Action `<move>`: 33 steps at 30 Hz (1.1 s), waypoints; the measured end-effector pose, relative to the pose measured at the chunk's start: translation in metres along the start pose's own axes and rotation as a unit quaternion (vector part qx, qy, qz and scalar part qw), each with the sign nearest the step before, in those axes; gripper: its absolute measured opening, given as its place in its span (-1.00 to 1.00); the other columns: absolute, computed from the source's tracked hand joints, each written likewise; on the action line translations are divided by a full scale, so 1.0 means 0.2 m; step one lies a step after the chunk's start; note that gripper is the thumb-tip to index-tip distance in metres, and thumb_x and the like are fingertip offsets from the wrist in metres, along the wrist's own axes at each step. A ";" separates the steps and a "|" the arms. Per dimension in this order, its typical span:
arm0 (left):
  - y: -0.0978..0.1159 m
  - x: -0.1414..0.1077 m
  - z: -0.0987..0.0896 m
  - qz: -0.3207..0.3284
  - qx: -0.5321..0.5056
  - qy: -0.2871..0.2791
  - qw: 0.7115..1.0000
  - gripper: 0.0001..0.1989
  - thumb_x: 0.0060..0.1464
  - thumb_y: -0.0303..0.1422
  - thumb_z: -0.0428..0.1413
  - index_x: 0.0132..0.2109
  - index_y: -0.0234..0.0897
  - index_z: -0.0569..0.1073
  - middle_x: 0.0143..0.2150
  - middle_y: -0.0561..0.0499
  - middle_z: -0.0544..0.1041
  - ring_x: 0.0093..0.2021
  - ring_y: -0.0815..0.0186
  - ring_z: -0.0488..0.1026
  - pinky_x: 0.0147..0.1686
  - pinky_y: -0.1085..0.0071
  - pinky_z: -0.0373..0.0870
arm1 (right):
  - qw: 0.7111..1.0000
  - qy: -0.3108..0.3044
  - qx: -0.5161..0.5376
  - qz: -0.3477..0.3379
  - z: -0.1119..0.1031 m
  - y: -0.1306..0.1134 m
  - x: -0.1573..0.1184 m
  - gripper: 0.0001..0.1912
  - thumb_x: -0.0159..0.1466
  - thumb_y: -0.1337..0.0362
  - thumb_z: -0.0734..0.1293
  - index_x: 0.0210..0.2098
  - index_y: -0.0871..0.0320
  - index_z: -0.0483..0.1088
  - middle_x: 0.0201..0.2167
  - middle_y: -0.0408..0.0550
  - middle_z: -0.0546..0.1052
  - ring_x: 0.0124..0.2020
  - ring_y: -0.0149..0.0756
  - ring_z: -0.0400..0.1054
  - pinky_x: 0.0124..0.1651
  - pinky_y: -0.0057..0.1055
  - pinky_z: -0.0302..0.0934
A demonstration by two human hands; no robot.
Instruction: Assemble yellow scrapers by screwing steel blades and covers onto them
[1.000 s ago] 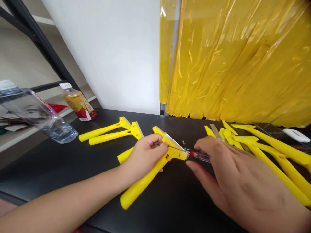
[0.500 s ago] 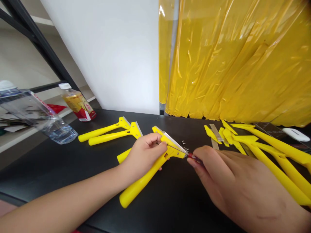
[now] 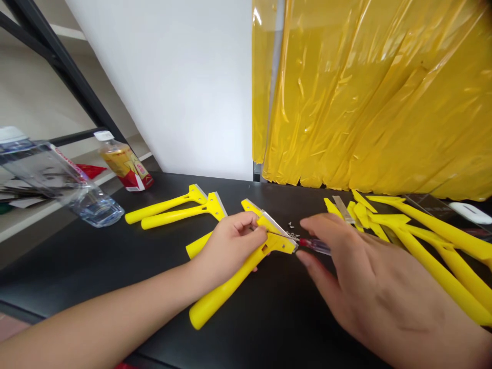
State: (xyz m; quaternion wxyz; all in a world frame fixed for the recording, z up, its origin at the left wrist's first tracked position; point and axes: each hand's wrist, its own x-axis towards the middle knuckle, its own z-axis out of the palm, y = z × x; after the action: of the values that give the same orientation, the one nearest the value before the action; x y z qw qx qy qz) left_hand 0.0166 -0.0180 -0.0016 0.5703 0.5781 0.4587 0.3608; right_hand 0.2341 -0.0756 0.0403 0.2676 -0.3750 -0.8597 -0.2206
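Beyond open tabletop (image 3: 265, 328) edge, left hand (image 3: 230, 241) holds scraper (image 3: 226, 289), right hand (image 3: 372, 277) apparently screwdriver (image 3: 317, 246).

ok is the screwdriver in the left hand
No, the screwdriver has its handle running into the right hand, while the left hand holds a yellow scraper.
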 end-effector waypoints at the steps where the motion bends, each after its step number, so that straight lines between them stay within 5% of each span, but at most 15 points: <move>1: 0.00 0.00 0.00 -0.001 0.000 -0.001 1.000 -0.82 0.19 -0.24 0.17 -0.31 -0.25 0.46 -0.44 0.09 0.46 -0.52 0.35 0.42 -0.61 0.41 0.54 | 1.000 0.002 -0.001 -0.005 0.00 0.00 0.00 -0.85 0.50 0.33 0.19 -0.19 0.15 0.36 -0.52 -0.18 0.45 -0.61 -0.32 0.33 -0.49 -0.28 0.03; 11: 0.01 0.00 0.00 -0.003 0.009 0.002 1.000 -0.83 0.17 -0.25 0.18 -0.32 -0.24 0.45 -0.42 0.09 0.45 -0.49 0.34 0.42 -0.60 0.42 0.54 | 1.000 0.002 0.001 0.010 0.00 0.01 0.00 -0.79 0.51 0.27 0.19 -0.27 0.12 0.34 -0.60 -0.24 0.38 -0.67 -0.33 0.27 -0.54 -0.30 0.01; 14: 0.01 -0.01 0.00 -0.003 0.007 -0.001 1.000 -0.83 0.18 -0.25 0.17 -0.31 -0.24 0.46 -0.42 0.09 0.45 -0.50 0.35 0.41 -0.60 0.42 0.53 | 1.000 0.010 0.011 0.005 0.00 0.01 0.00 -0.86 0.50 0.31 0.20 -0.18 0.16 0.36 -0.47 -0.13 0.49 -0.55 -0.29 0.40 -0.46 -0.30 0.10; 24: 0.01 -0.01 -0.01 -0.008 0.009 0.006 1.000 -0.83 0.17 -0.24 0.18 -0.30 -0.23 0.47 -0.42 0.08 0.47 -0.47 0.32 0.45 -0.58 0.42 0.53 | 1.000 -0.004 -0.015 0.015 -0.01 0.00 0.03 -0.74 0.51 0.28 0.16 -0.28 0.13 0.39 -0.65 -0.23 0.39 -0.71 -0.35 0.27 -0.57 -0.31 0.00; 27: 0.02 0.00 -0.01 -0.006 0.007 0.006 1.000 -0.83 0.16 -0.23 0.19 -0.30 -0.23 0.47 -0.43 0.09 0.47 -0.49 0.33 0.43 -0.59 0.42 0.53 | 1.000 0.000 -0.019 0.000 0.00 0.00 0.02 -0.79 0.50 0.31 0.16 -0.13 0.18 0.42 -0.47 -0.11 0.55 -0.55 -0.29 0.43 -0.47 -0.33 0.12; 31: 0.02 0.00 -0.01 -0.005 0.011 0.009 1.000 -0.83 0.18 -0.23 0.18 -0.30 -0.23 0.47 -0.42 0.09 0.46 -0.51 0.36 0.40 -0.59 0.43 0.53 | 1.000 -0.018 -0.020 -0.010 0.01 0.02 0.01 -0.66 0.50 0.29 0.19 -0.43 0.06 0.28 -0.66 -0.26 0.34 -0.70 -0.35 0.22 -0.52 -0.29 -0.04; 33: 0.01 0.00 -0.01 -0.006 0.010 0.005 1.000 -0.83 0.18 -0.23 0.17 -0.28 -0.23 0.48 -0.42 0.09 0.46 -0.50 0.35 0.40 -0.59 0.43 0.52 | 1.000 -0.015 -0.012 -0.006 0.01 0.02 0.00 -0.70 0.51 0.25 0.20 -0.38 0.08 0.32 -0.59 -0.23 0.40 -0.63 -0.33 0.31 -0.48 -0.28 0.00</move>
State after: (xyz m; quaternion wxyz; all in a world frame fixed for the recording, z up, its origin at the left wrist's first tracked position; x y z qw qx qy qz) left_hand 0.0155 -0.0166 0.0014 0.5643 0.5796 0.4682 0.3556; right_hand 0.2367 -0.0717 0.0401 0.2489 -0.3766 -0.8631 -0.2264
